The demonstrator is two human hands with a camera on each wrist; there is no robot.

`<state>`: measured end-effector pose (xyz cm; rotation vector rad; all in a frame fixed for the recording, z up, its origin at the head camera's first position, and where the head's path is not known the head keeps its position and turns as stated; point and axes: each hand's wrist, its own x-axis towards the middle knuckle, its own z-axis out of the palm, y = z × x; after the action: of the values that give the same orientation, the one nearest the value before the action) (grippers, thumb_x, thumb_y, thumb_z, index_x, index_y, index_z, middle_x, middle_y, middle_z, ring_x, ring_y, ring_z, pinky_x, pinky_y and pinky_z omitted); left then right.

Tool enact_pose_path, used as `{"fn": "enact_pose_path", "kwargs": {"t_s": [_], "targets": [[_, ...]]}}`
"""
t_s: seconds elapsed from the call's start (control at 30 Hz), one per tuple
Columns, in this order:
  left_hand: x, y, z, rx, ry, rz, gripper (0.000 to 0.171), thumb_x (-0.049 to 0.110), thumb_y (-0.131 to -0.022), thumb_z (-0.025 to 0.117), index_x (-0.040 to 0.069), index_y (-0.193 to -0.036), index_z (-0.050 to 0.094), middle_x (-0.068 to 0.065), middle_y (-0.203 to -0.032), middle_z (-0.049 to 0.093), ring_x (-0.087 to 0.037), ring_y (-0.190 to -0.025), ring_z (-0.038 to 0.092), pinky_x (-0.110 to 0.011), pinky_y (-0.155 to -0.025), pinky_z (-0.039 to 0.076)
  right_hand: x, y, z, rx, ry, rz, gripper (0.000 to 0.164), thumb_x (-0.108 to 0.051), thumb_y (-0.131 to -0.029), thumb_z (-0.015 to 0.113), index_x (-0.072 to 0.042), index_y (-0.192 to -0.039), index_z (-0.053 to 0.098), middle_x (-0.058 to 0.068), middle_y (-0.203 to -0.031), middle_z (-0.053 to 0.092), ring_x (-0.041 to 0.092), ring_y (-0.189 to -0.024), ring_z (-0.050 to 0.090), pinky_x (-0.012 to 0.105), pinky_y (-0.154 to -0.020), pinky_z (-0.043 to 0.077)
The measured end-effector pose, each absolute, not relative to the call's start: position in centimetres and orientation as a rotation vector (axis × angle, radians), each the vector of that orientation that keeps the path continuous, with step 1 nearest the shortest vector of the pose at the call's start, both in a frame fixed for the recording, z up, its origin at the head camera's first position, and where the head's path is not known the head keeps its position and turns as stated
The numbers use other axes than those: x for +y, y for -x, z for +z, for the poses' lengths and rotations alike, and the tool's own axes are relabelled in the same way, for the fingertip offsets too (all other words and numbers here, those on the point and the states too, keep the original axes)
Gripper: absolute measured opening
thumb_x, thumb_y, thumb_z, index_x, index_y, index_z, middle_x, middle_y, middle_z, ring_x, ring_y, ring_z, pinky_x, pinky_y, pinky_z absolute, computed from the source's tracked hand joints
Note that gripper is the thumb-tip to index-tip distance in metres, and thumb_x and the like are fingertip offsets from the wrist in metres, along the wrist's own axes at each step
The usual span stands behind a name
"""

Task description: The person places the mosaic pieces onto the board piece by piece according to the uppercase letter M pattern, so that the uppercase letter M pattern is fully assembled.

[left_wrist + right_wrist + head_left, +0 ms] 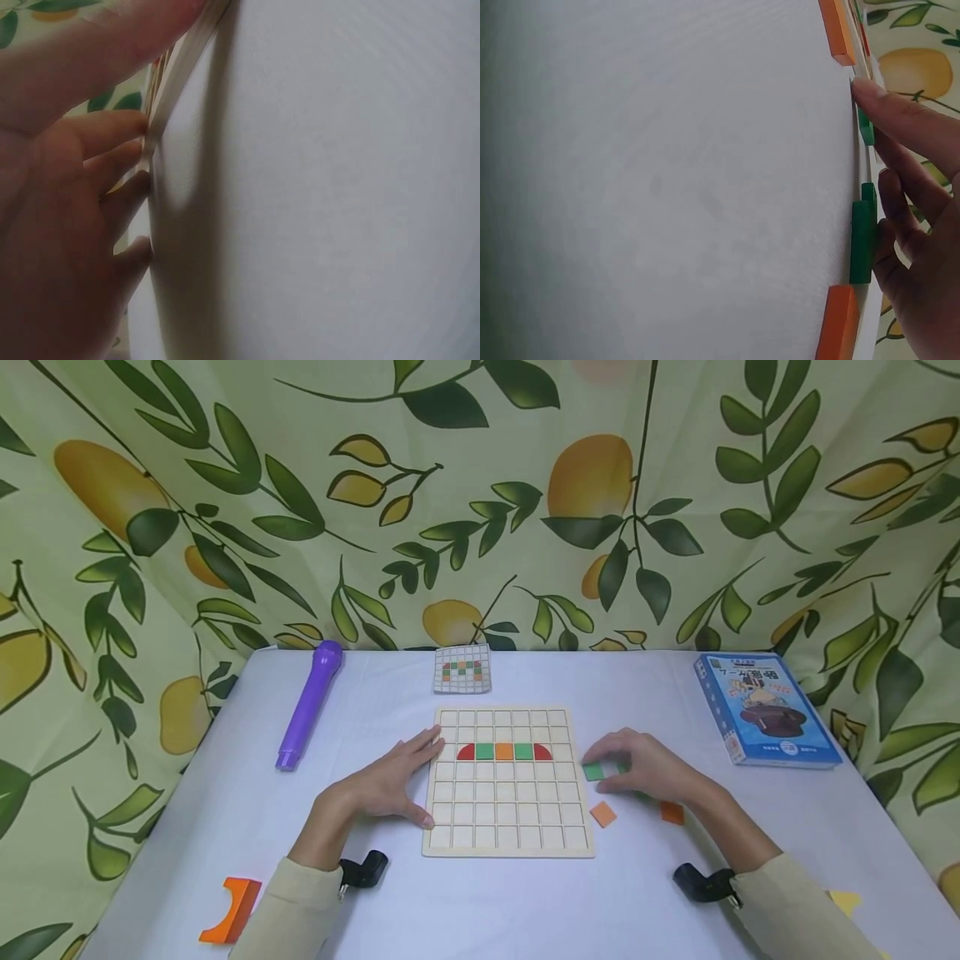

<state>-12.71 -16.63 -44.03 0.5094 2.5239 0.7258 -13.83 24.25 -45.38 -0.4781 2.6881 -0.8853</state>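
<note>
A wooden grid board (pixel 517 814) lies flat in the middle of the table. One row on it holds red rounded pieces at both ends, two green squares and an orange square (pixel 504 751) between them. My left hand (pixel 382 781) rests with spread fingers along the board's left edge, thumb near the lower corner; the left wrist view shows its fingertips against the board's side (pixel 180 79). Just right of the board, my right hand (pixel 645 764) pinches a green square tile (pixel 593 772) between thumb and forefinger. More green tiles (pixel 862 244) sit under that hand, partly hidden from above.
Loose orange tiles (pixel 603 814) lie near the right hand. A small pattern card (pixel 462 685) is behind the board. Farther out are a purple microphone-shaped stick (pixel 309 706), a blue game box (pixel 772 710), an orange arch block (pixel 234 910) and a yellow piece (pixel 846 902).
</note>
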Motion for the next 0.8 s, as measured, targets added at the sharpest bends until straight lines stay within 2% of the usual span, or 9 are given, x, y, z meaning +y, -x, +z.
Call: {"fn": "enact_pose_path", "kwargs": {"t_s": [0.4,0.8], "targets": [[-16.67,12.62,-44.01,2.522,-0.515,0.72,0.121,0.034,-0.065,0.096,0.013,-0.162,0.027,-0.001,-0.175,0.008,-0.034,-0.163,0.008,-0.056,-0.133,0.011,24.2,14.0,-45.48,2.678,0.496,-0.914,0.031,-0.018,-0.081,0.086,-0.028,-0.11,0.079,-0.004,-0.117,0.076,0.027,-0.119,0.061,0.052,-0.103,0.051],[-16.65,12.6,-44.06,2.533,-0.526,0.725,0.12,0.034,-0.065,0.096,0.012,-0.162,0.028,-0.001,-0.175,0.009,-0.036,-0.162,0.009,-0.059,-0.132,0.013,24.46,14.2,-45.21,2.658,0.486,-0.95,0.03,-0.018,-0.081,0.085,-0.026,-0.109,0.078,-0.004,-0.115,0.076,0.029,-0.121,0.064,0.06,-0.11,0.047]]}}
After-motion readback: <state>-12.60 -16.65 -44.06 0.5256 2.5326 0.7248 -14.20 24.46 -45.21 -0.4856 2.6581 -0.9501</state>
